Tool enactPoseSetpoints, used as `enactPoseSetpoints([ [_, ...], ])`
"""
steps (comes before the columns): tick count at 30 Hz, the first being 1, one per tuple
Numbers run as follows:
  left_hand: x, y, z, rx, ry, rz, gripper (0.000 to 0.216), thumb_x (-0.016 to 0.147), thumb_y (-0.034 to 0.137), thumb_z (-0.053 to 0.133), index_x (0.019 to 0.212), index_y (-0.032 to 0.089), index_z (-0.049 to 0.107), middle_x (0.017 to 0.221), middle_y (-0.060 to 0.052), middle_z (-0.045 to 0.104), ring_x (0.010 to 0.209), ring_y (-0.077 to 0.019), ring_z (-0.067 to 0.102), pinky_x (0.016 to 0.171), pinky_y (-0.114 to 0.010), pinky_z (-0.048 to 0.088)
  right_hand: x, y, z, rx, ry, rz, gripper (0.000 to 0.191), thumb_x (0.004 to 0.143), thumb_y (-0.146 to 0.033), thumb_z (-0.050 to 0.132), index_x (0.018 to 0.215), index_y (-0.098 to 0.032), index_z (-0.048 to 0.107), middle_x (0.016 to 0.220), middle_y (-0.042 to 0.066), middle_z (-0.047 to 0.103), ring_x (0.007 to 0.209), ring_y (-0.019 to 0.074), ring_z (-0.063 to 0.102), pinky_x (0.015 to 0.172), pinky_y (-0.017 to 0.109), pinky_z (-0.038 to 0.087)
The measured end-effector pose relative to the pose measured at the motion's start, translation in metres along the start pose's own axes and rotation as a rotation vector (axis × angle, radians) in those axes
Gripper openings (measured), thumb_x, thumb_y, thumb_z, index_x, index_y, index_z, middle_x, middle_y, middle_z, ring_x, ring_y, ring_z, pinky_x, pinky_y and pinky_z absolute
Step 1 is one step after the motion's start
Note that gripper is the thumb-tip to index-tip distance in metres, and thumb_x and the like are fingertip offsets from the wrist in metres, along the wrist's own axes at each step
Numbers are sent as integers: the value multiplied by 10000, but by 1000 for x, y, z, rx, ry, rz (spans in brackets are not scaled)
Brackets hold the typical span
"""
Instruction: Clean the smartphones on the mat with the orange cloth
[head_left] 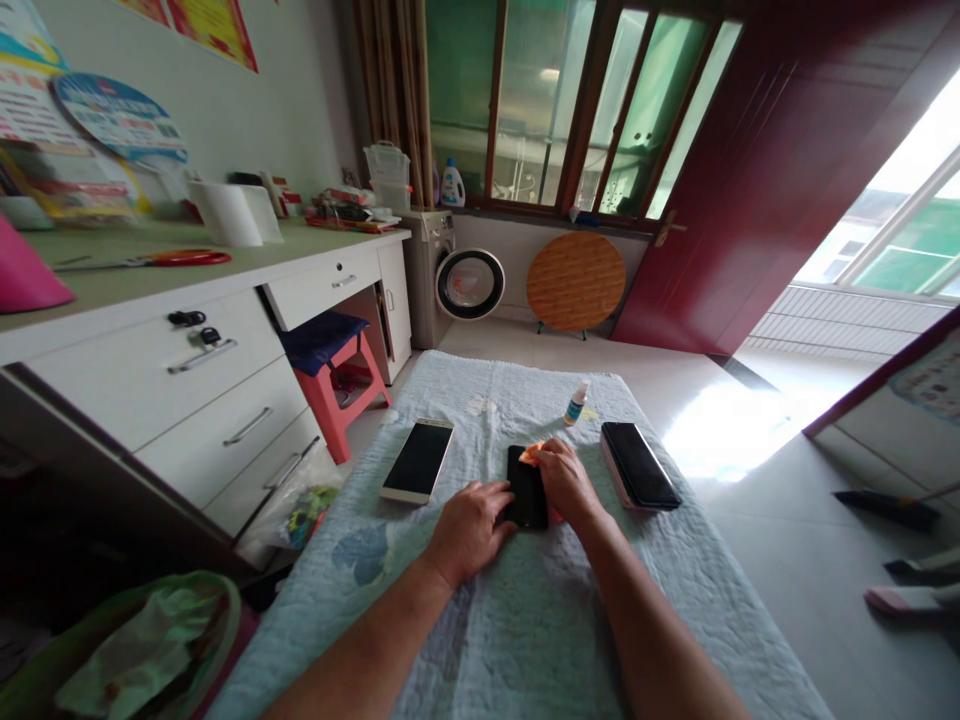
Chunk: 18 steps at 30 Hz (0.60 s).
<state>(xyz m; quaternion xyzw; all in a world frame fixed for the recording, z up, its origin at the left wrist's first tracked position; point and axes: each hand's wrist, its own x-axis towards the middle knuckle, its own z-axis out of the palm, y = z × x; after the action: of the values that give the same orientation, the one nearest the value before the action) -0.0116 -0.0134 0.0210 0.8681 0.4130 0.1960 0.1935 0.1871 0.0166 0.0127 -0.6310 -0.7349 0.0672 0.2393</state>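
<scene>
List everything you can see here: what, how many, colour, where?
Quilted cover: one, pale blue, centre
Middle smartphone: one, black, on cover
Left smartphone: one, white frame, on cover
Right smartphone: one, black, on cover
Cloth: one, orange, on middle smartphone
Spray bottle: one, white and blue, far cover
Desk: one, white, left
Paper roll: at least one, white, on desk
Scissors: one, red handles, on desk
Stool: one, pink, by desk
Washing machine: one, silver, beyond desk
Door: one, dark red, right
Round tabletop: one, brown, left of door
Window: one, brown frame, back
Detergent bottle: one, white, by window
Bin: one, green, lower left
Left hand: one, bare, at middle smartphone
Right hand: one, bare, holding cloth
</scene>
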Motion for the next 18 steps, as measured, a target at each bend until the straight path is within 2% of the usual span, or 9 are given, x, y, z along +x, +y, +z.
enactPoseSetpoints([
  [4, 0, 1, -3, -23, -9, 17, 332, 834, 314, 611, 1153, 223, 638, 1242, -55, 622, 1093, -253, 571, 965, -376, 439, -4, -10, -18, 121, -152, -74, 344, 791, -73, 454, 917, -205, 745, 907, 46, 650, 831, 139, 572, 814, 240, 429],
  [6, 0, 0, -3, -25, -7, 28, 341, 843, 342, 604, 1161, 223, 634, 1256, -60, 615, 1101, -256, 572, 963, -378, 442, -6, -14, -30, 210, -281, -107, 335, 755, -65, 484, 872, -214, 760, 867, 31, 670, 821, 135, 595, 799, 228, 445],
  [9, 0, -1, -3, -17, -4, 20, 353, 842, 372, 608, 1155, 211, 641, 1282, -71, 602, 1137, -262, 562, 984, -386, 434, -10, -16, -43, 356, -528, -88, 284, 723, -93, 548, 830, -228, 774, 801, 11, 691, 749, 127, 615, 694, 195, 466],
  [11, 0, -1, -2, -11, -7, 11, 352, 840, 379, 612, 1144, 206, 650, 1286, -73, 601, 1151, -262, 558, 996, -388, 429, -11, -15, -48, 396, -618, -68, 268, 712, -112, 577, 840, -234, 778, 782, 6, 695, 722, 123, 617, 645, 179, 461],
  [13, 1, -2, -2, -7, -8, 11, 353, 841, 375, 612, 1148, 206, 651, 1288, -74, 600, 1154, -260, 558, 999, -389, 429, -10, -13, -49, 369, -632, -75, 284, 702, -104, 577, 848, -241, 779, 780, 2, 694, 719, 121, 614, 639, 177, 455],
  [15, 1, -2, -2, -3, -8, 18, 350, 843, 366, 609, 1153, 208, 648, 1288, -71, 599, 1147, -258, 561, 996, -389, 432, -8, -10, -46, 318, -576, -86, 318, 702, -85, 550, 853, -248, 778, 801, 0, 694, 728, 121, 611, 664, 187, 455],
  [18, 1, -2, -3, 2, -9, 26, 336, 840, 340, 610, 1149, 211, 650, 1283, -68, 602, 1126, -256, 568, 985, -384, 438, -3, -4, -34, 222, -346, -57, 353, 733, -73, 492, 870, -242, 770, 845, 12, 682, 784, 133, 608, 751, 222, 457],
])
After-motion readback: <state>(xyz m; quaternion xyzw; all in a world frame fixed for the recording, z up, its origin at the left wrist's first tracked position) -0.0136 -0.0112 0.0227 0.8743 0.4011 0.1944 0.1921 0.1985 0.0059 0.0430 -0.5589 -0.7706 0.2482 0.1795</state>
